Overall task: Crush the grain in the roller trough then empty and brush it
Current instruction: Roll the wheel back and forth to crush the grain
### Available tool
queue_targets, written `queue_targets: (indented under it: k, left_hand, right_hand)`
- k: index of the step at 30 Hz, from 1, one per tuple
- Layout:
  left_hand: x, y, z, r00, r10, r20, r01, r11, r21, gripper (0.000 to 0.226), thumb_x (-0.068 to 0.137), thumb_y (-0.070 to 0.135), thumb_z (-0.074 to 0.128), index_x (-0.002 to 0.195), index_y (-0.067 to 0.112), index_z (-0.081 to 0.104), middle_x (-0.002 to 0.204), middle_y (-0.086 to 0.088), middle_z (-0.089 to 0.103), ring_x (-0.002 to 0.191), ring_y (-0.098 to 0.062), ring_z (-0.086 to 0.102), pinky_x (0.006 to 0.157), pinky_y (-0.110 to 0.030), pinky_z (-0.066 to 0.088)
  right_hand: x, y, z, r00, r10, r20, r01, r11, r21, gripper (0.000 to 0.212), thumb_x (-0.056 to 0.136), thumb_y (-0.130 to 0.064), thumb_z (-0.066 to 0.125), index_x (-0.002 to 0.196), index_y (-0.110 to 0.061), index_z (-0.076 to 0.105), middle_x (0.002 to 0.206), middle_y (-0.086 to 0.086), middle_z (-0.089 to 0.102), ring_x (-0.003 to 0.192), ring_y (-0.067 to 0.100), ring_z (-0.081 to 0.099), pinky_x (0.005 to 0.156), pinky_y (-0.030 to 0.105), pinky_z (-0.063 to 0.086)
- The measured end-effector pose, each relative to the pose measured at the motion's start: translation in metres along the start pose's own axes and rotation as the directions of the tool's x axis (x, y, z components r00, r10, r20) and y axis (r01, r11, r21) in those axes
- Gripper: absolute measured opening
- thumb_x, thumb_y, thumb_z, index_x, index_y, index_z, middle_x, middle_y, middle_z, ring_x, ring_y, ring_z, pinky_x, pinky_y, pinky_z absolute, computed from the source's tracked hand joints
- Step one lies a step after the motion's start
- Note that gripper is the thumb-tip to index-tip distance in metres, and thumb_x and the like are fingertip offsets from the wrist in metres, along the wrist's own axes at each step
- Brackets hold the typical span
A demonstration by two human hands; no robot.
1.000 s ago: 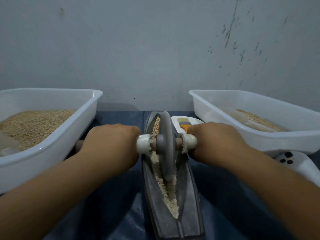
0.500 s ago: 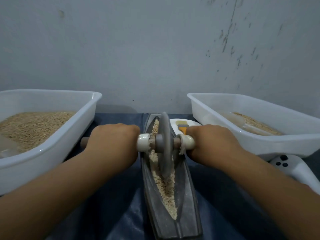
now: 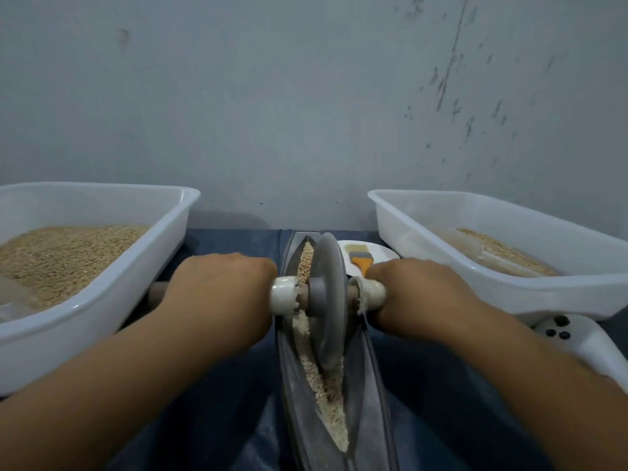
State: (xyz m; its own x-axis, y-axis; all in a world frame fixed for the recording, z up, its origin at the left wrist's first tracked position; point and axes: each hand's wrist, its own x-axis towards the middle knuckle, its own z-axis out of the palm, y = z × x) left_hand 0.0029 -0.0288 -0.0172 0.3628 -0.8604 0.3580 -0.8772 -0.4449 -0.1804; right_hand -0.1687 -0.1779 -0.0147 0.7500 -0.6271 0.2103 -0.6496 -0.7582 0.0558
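Observation:
A grey boat-shaped trough (image 3: 372, 396) runs away from me down the middle of the blue cloth. Pale crushed grain (image 3: 328, 399) lies along its groove. A grey roller wheel (image 3: 329, 294) stands upright in the groove on a wooden axle with white end caps. My left hand (image 3: 217, 297) grips the axle handle left of the wheel. My right hand (image 3: 421, 294) grips the handle on the right. An orange-handled brush (image 3: 360, 258) lies on a white plate (image 3: 384, 252) behind my right hand.
A white tub (image 3: 102, 300) of grain stands at the left. A second white tub (image 3: 509, 283) with some grain and a clear scoop stands at the right. A white device (image 3: 577, 338) with dark buttons lies beside my right forearm. A grey wall closes the back.
The wheel has rolled slightly away from me along the trough, both hands moving with it. More crushed grain shows in the near half of the groove.

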Motion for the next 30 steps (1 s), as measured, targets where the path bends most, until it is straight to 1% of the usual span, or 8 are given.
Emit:
queue_targets:
  k: [3, 7, 12, 16, 19, 23, 26, 30]
  left_hand:
    - [0.021, -0.002, 0.018, 0.990, -0.004, -0.141, 0.004, 1.000, 0.001, 0.020, 0.081, 0.036, 0.059, 0.080, 0.031, 0.040, 0.068, 0.010, 0.044, 0.066, -0.014, 0.050, 0.062, -0.029, 0.039]
    - [0.036, -0.006, 0.029, 0.977, -0.019, -0.213, 0.019, 1.000, -0.002, 0.025, 0.080, 0.040, 0.061, 0.080, 0.030, 0.038, 0.071, 0.009, 0.044, 0.067, -0.015, 0.049, 0.061, -0.029, 0.036]
    - [0.025, -0.006, 0.020, 0.997, -0.025, -0.074, 0.020, 0.998, -0.065, 0.021, 0.083, 0.037, 0.060, 0.081, 0.033, 0.040, 0.070, 0.010, 0.046, 0.069, -0.012, 0.051, 0.065, -0.029, 0.042]
    - [-0.006, -0.002, -0.002, 1.000, 0.006, 0.013, -0.006, 0.999, -0.033, 0.028, 0.080, 0.038, 0.060, 0.069, 0.033, 0.035, 0.068, 0.011, 0.045, 0.059, -0.003, 0.041, 0.058, -0.026, 0.035]
    - [-0.030, -0.002, -0.015, 0.997, 0.035, 0.067, -0.034, 0.999, -0.028, 0.023, 0.073, 0.045, 0.059, 0.069, 0.040, 0.038, 0.066, 0.013, 0.047, 0.058, 0.001, 0.041, 0.054, -0.022, 0.031]
    - [-0.037, -0.007, -0.021, 0.993, 0.033, 0.116, -0.025, 0.998, -0.065, 0.023, 0.064, 0.050, 0.055, 0.082, 0.051, 0.041, 0.066, 0.015, 0.052, 0.060, 0.002, 0.047, 0.056, -0.020, 0.039]
    - [-0.027, -0.005, -0.011, 0.994, 0.020, 0.105, -0.012, 0.997, -0.073, 0.018, 0.072, 0.046, 0.060, 0.076, 0.041, 0.043, 0.069, 0.014, 0.052, 0.062, 0.001, 0.047, 0.059, -0.021, 0.041]
    - [0.003, -0.003, 0.011, 0.999, -0.039, -0.021, 0.037, 0.997, -0.074, 0.016, 0.080, 0.041, 0.060, 0.085, 0.034, 0.047, 0.073, 0.011, 0.052, 0.070, -0.008, 0.054, 0.063, -0.027, 0.044]
  right_hand:
    - [0.022, 0.003, 0.018, 0.980, 0.018, -0.200, -0.018, 1.000, 0.002, 0.012, 0.078, -0.032, 0.058, 0.089, -0.029, 0.060, 0.069, -0.008, 0.054, 0.064, 0.016, 0.051, 0.054, 0.027, 0.037]
    - [0.038, 0.004, 0.027, 0.940, -0.034, -0.340, 0.015, 0.998, -0.059, 0.013, 0.078, -0.034, 0.059, 0.080, -0.027, 0.048, 0.074, -0.003, 0.062, 0.072, 0.024, 0.061, 0.055, 0.029, 0.030]
    - [0.031, 0.001, 0.012, 0.985, -0.016, -0.172, 0.005, 0.998, -0.062, 0.011, 0.074, -0.027, 0.058, 0.085, -0.025, 0.058, 0.068, -0.007, 0.051, 0.067, 0.018, 0.053, 0.050, 0.026, 0.028]
    - [-0.006, 0.000, -0.015, 0.991, -0.063, 0.117, 0.061, 0.998, 0.017, 0.010, 0.072, -0.025, 0.064, 0.080, -0.024, 0.057, 0.073, -0.005, 0.059, 0.070, 0.014, 0.059, 0.059, 0.028, 0.048]
    - [-0.039, -0.002, -0.036, 0.972, -0.110, 0.206, 0.102, 0.993, 0.053, 0.012, 0.071, -0.029, 0.065, 0.076, -0.027, 0.054, 0.074, -0.006, 0.063, 0.068, 0.010, 0.061, 0.063, 0.031, 0.054]
    - [-0.054, -0.001, -0.047, 0.973, -0.105, 0.207, 0.103, 0.994, 0.024, 0.013, 0.068, -0.036, 0.062, 0.077, -0.033, 0.054, 0.072, -0.009, 0.064, 0.064, 0.005, 0.060, 0.059, 0.029, 0.054]
    - [-0.036, -0.003, -0.032, 0.982, -0.084, 0.170, 0.085, 0.996, 0.001, 0.012, 0.069, -0.034, 0.064, 0.074, -0.030, 0.054, 0.071, -0.008, 0.061, 0.064, 0.006, 0.058, 0.055, 0.027, 0.049]
    - [0.007, -0.002, 0.003, 0.998, -0.016, -0.069, 0.011, 0.998, -0.061, 0.011, 0.074, -0.033, 0.058, 0.084, -0.030, 0.057, 0.069, -0.008, 0.055, 0.060, 0.011, 0.050, 0.048, 0.024, 0.030]
